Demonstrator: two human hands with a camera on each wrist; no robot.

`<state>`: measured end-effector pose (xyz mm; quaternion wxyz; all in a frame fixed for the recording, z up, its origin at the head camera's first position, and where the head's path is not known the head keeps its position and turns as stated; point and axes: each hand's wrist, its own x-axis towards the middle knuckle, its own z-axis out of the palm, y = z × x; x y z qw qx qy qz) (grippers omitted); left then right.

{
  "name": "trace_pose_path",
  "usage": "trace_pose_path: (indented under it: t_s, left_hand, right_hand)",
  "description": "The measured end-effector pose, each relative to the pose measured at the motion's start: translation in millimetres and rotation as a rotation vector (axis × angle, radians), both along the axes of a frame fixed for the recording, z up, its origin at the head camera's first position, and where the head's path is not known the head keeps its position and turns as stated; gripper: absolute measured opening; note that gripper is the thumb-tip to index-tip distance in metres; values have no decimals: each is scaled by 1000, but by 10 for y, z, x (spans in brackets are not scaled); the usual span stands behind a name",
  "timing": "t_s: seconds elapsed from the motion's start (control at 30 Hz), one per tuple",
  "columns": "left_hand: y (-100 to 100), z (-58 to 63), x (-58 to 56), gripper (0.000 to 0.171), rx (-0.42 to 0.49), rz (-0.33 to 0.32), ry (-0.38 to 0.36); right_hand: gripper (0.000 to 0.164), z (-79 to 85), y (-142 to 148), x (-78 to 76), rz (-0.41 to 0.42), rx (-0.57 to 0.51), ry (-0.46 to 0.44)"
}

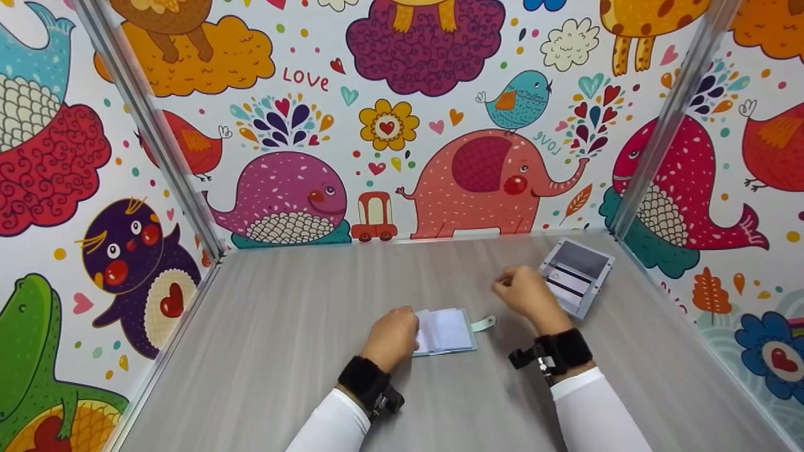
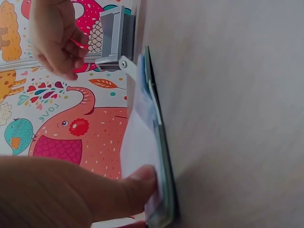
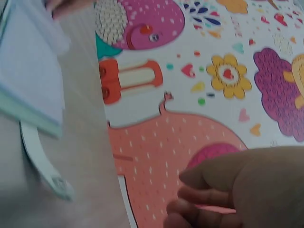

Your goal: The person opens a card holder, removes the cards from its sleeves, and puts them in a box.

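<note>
A small card holder (image 1: 447, 331) with a pale green cover lies open on the table, its clear and whitish sleeves showing. A strap (image 1: 485, 323) with a metal snap sticks out from its right side. My left hand (image 1: 392, 339) grips the holder's left edge, the thumb (image 2: 142, 180) pressed on the sleeves. Seen from the left wrist, the sleeves rise a little off the cover. My right hand (image 1: 527, 295) hovers to the right of the strap, fingers (image 3: 204, 194) loosely curled with nothing visible in them.
A grey-white open box (image 1: 598, 284) with cards inside stands behind the right hand, at the table's back right. The grey wood-grain table (image 1: 282, 301) is enclosed by printed cartoon walls (image 1: 383, 169) with metal corner posts (image 1: 157, 138).
</note>
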<state>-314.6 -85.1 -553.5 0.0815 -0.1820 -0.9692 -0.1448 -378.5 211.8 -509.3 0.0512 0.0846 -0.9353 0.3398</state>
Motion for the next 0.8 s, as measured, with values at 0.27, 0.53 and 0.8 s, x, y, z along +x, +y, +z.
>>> trace_pose_path:
  t_s: [0.27, 0.53, 0.8]
  left_hand:
    - [3, -25, -5, 23, -10, 5, -5]
    - [10, -28, -38, 22, -4, 11, -24]
    - [-9, -30, -40, 26, 14, 17, -14]
  right_hand:
    - [12, -221, -478, 99, 230, -59, -101]
    - [10, -392, -631, 168, 303, 47, -117]
    - [17, -432, -630, 160, 331, 64, -108]
